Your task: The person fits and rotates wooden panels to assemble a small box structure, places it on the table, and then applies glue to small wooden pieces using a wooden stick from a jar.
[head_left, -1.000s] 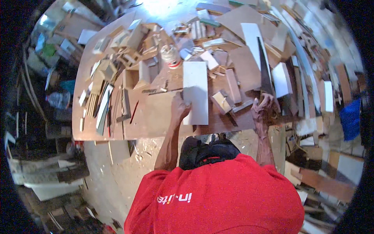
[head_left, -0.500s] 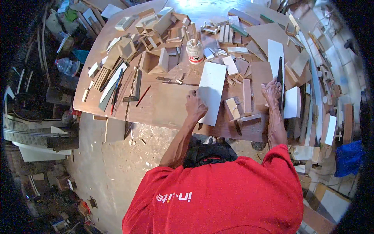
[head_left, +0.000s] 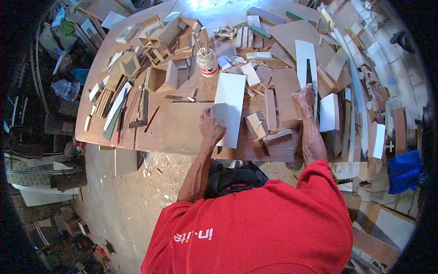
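Board [head_left: 230, 98]: white, rect., flat, longer than wide, edges look straight. Far part bright, nearer part greyed by shadow. Long sides run from table's [head_left: 101, 130] near edge twd far edge, far end leaning slightly R. Pos.: on table, approx mid of near edge, near end close to that edge.

L hand [head_left: 212, 128]: back up, overlapping board's L long side. Fingers curled, bunched close; can't tell if tips pinch board or only press on it. Tan panel [head_left: 185, 125] just L of hand.

R hand [head_left: 305, 97]: on table's R side, fingers curled tight round butt end of saw [head_left: 309, 72]; handle hidden by hand. Saw blade: dark, narrow, pts twd far edge, over white strip [head_left: 302, 52]; can't tell if touching.

Between hands: pale block [head_left: 256, 126] nr near edge, brown bar [head_left: 271, 109] beyond it. White block [head_left: 329, 113] just R of R hand.

Jar [head_left: 207, 64] past board's far end, a bit L: white w/ red band, sticks standing in it. Open box [head_left: 169, 76] L of jar. Red pencil [head_left: 152, 119] L of tan panel, slanted.
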### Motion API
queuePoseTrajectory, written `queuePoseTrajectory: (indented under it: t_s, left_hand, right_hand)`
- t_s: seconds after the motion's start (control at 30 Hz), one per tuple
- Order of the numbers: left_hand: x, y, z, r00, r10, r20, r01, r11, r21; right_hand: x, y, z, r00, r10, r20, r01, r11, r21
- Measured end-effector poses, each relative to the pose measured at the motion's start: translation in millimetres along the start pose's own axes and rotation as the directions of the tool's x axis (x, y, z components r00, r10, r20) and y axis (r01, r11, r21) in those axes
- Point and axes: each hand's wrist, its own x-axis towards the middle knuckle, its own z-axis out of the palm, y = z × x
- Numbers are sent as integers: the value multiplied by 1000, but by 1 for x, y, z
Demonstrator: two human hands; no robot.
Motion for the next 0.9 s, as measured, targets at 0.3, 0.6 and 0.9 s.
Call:
queuePoseTrajectory:
  t_s: [0.3, 0.6, 0.9]
  left_hand:
    - [-1, 0, 2, 997, 45, -59, -45, 999, -6]
    - [-5, -4, 6, 996, 46, -79, -48, 999, -16]
    - [-7, 5, 3, 1000, -5, -24, 6, 1000, 13]
  right_hand:
    - [-13, -19, -6, 980, -191, -58, 194, 980, 50]
    - [17, -36, 2, 969, -239, -64, 245, 962, 118]
    - [89, -3, 44, 930, -50, 363, -45, 968, 247]
